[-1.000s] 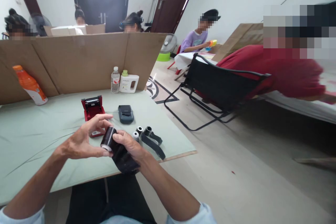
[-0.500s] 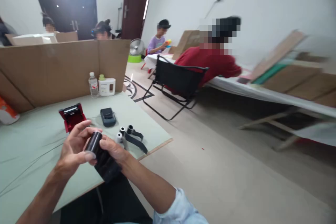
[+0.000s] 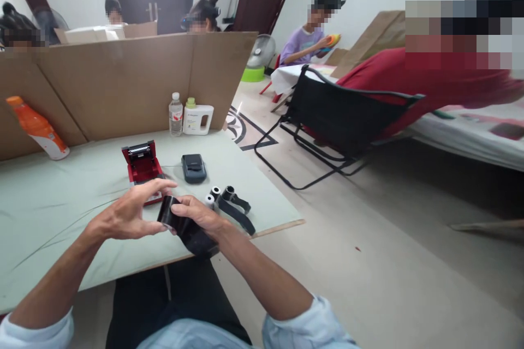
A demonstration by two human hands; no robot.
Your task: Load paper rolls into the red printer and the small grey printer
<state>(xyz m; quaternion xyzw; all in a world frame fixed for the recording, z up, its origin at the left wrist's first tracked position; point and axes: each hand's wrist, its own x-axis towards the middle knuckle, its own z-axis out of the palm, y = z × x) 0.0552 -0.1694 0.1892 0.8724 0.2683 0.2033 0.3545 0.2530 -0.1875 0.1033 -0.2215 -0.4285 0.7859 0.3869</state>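
Over the table's front edge, both hands are at a roll of black ribbon (image 3: 167, 211). My left hand (image 3: 133, 210) spans the roll's two ends, thumb below and fingers above. My right hand (image 3: 200, 215) pinches the roll's side with the thumb on top, and a loose black strip (image 3: 196, 240) hangs beneath it. Just beyond my left hand stands a small red printer (image 3: 144, 169) with its lid raised. Several small rolls (image 3: 215, 192), some with dark strips unwound, lie to the right of my hands. My right fingertips are partly hidden.
A dark grey handheld device (image 3: 194, 168) rests behind the rolls. Along the cardboard screen (image 3: 135, 82) stand a clear bottle (image 3: 176, 115), a white jug (image 3: 198, 119) and a leaning orange bottle (image 3: 39, 128). A black folding chair (image 3: 339, 112) with a seated person is at right.
The view has swung left, so everything sits further right in the picture. My left hand has turned, showing more of its back. Both hands still hold the roll.
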